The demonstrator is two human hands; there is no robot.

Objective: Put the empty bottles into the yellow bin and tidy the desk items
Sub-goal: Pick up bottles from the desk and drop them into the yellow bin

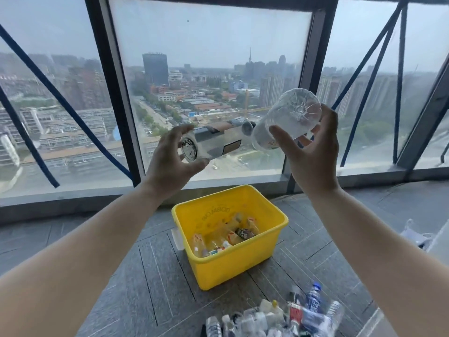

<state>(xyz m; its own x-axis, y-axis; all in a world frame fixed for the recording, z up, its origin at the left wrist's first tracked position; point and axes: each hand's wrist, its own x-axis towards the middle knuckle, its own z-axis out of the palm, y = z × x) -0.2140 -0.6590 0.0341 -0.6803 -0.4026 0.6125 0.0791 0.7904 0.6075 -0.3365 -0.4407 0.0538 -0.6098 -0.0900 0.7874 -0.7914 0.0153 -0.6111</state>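
Observation:
My left hand (167,161) holds a clear empty bottle (213,142) with a grey and brown label, lying almost level with its base toward me. My right hand (313,152) grips a second clear, ribbed bottle (289,117), base up and tilted, its neck pointing down-left toward the first bottle's cap. Both bottles are raised in front of the window, above the yellow bin (243,261). The bin stands on the floor below and holds several bottles and small cartons.
A heap of empty bottles (279,314) lies on the grey carpet tiles at the bottom, in front of the bin. A large window with dark frames (116,93) rises just behind the bin. A crumpled white bag (415,234) lies at the right.

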